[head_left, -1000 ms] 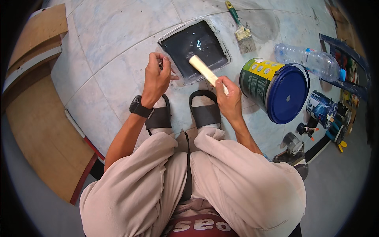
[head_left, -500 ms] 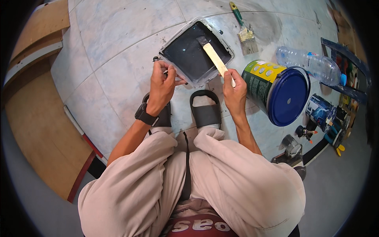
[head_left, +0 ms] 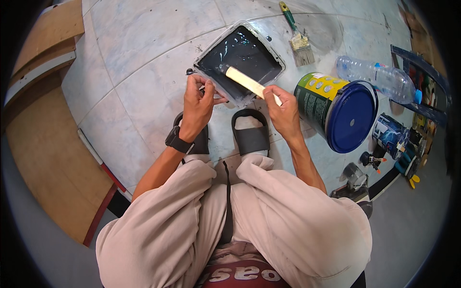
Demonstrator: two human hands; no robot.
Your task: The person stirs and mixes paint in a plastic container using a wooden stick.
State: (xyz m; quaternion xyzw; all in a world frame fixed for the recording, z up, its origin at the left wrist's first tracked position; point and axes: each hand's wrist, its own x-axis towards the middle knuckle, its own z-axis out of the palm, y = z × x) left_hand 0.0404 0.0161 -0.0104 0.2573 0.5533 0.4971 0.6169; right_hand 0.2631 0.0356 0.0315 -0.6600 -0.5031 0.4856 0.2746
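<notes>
Stick (head_left: 246, 81) judged light, stiff, best held at its clean end, where right hand (head_left: 284, 111) pinches it; left hand (head_left: 198, 104) grip indeterminable.

A flat, pale stick (head_left: 248, 83) is slanting forward from the right hand (head_left: 283, 108), its far end pointing into black, shiny liquid (head_left: 254, 55). The clear, squarish container (head_left: 239, 99) is lying just beside the left hand (head_left: 198, 103), holding this liquid.
</notes>
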